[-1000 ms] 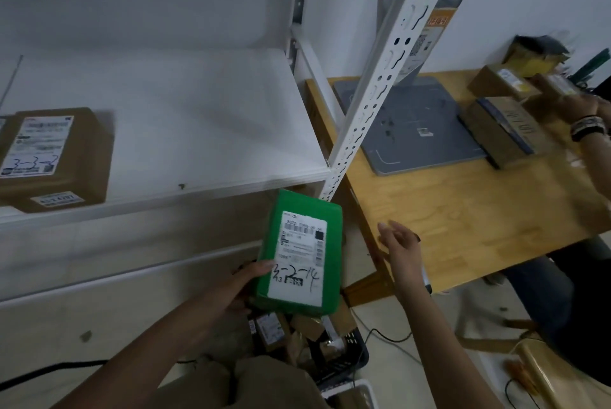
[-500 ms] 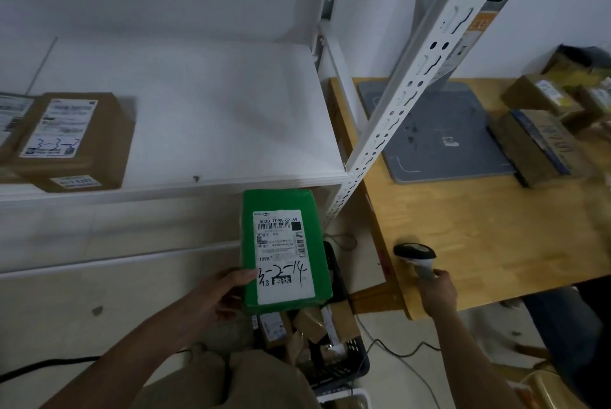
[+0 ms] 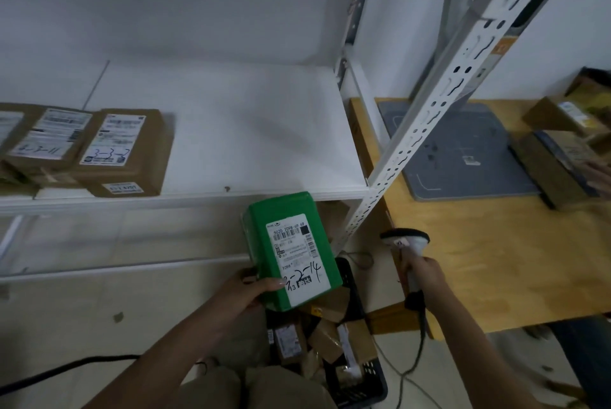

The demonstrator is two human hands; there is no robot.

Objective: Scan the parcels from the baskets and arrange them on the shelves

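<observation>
My left hand (image 3: 245, 289) grips a green parcel (image 3: 281, 220) by its lower left corner, white label facing up with "3-2-14" handwritten on it. The parcel hangs just below the front edge of the white shelf (image 3: 231, 131). My right hand (image 3: 421, 271) holds a white barcode scanner (image 3: 406, 240) by its handle, head up, to the right of the parcel and apart from it. Below the parcel stands a black basket (image 3: 367, 382) with several brown parcels inside.
Brown boxes (image 3: 124, 151) with labels sit at the shelf's left end. A perforated white shelf post (image 3: 426, 124) rises at the right. Beyond it a wooden table (image 3: 496, 260) carries a grey pad (image 3: 463, 151) and more boxes (image 3: 555, 170); another person's hand (image 3: 598, 174) touches them.
My right hand went from empty and open to gripping the scanner, then lifted it nearer the parcel. The view shifted left, showing more boxes on the shelf. The green parcel stayed in my left hand.
</observation>
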